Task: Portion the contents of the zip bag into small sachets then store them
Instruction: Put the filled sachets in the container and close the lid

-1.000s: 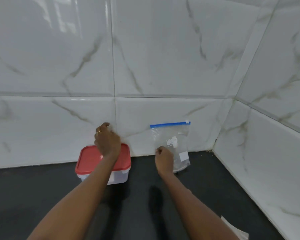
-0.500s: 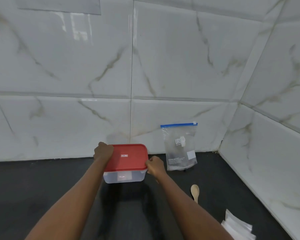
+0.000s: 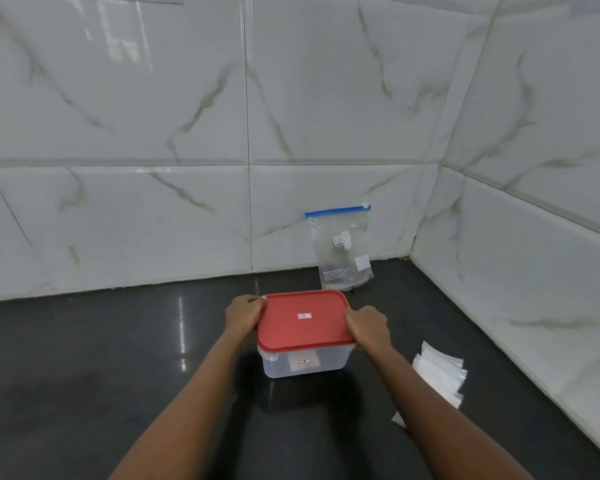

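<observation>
Grips clear plastic box [image 3: 303, 363] with red lid between curled left hand [image 3: 245, 315] and right hand [image 3: 369, 327] on dark tabletop [image 3: 118, 375], portioning apparently unbegun: blue-zipped clear zip bag [image 3: 343, 251] leaning on tiled wall [image 3: 187, 220], small clear sachets [image 3: 437, 375] seemingly unfilled.

The container [image 3: 303, 362] sits on the worktop [image 3: 118, 375] with its lid [image 3: 303, 320] on. Behind it to the right, the zip bag [image 3: 343, 251] leans against the wall [image 3: 187, 133]. The sachets [image 3: 439, 375] lie right of the container.
</observation>
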Tool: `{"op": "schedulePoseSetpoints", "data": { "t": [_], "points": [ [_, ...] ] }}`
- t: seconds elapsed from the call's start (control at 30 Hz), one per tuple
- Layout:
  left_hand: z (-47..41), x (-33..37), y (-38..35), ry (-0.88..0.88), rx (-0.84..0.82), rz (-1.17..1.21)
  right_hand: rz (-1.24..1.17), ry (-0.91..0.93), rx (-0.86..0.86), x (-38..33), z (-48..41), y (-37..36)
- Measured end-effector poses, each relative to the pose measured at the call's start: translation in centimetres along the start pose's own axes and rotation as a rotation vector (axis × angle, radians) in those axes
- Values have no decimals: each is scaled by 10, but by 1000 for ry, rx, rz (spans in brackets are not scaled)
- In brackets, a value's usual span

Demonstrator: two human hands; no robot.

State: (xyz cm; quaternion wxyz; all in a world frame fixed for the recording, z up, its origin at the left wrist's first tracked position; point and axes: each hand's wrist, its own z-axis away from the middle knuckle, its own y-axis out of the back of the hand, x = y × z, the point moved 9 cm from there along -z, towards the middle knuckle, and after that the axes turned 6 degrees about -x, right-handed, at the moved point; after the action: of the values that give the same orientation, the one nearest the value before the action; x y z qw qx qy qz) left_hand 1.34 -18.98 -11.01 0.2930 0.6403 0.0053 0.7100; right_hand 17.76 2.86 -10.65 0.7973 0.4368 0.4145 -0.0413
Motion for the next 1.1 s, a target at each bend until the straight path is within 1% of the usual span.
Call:
{"op": "schedulePoseSetpoints", "data": {
  "t": [0.03,0.07,0.1,0.13,0.17,0.2,0.23,0.27,0.3,0.33,0.43,0.5,0.53,0.6,0.63,0.73,0.8,0.83,0.87,0.9,0.93,1.0,1.1],
  "points": [
    [6,-3,-3,-24,-26,48,72,8,1,-2,8,1],
    [13,-6,-5,-67,-56,93,197,40,26,-7,14,2],
    [20,-12,-6,-114,-81,137,364,118,96,-20,25,3],
    [25,-19,-7,-153,-107,183,501,239,171,-38,37,2],
    [29,-28,-7,-192,-123,213,540,394,203,-55,51,-5],
    [31,-39,-6,-220,-138,201,502,519,141,-68,62,-17],
    [34,-45,-5,-252,-158,155,460,608,20,-77,72,-33],
    [38,-52,-6,-281,-182,98,477,686,-79,-83,81,-49],
    [39,-59,-9,-290,-220,34,569,742,-132,-88,87,-65],
    [42,-63,-13,-294,-267,-16,678,795,-133,-90,93,-77],
    [41,-63,-28,-271,-403,-60,912,877,-73,-94,97,-99],
    [38,-50,-36,-290,-447,-65,1024,904,-24,-97,97,-106],
    [38,-43,-40,-313,-462,-93,1121,911,8,-97,96,-109],
    [39,-37,-49,-354,-477,-109,1214,817,-22,-88,88,-116],
    [38,-38,-51,-367,-462,-89,1191,825,-13,-85,85,-118],
    [36,-46,-53,-387,-417,-90,1080,1012,139,-98,87,-114],
    [33,-48,-52,-394,-389,-89,961,1088,112,-107,94,-105],
    [32,-48,-50,-377,-377,-81,913,1117,130,-112,95,-99],
    [33,-47,-49,-369,-376,-81,876,1137,186,-117,99,-92],
    [34,-44,-50,-370,-383,-79,874,1164,284,-121,100,-88],
    [33,-44,-50,-372,-383,-72,864,1158,335,-124,101,-82],
    [31,-44,-49,-394,-378,-60,711,1125,300,-136,105,-57],
    [33,-42,-49,-429,-382,-71,501,1106,368,-146,110,-18]
  ]
}}
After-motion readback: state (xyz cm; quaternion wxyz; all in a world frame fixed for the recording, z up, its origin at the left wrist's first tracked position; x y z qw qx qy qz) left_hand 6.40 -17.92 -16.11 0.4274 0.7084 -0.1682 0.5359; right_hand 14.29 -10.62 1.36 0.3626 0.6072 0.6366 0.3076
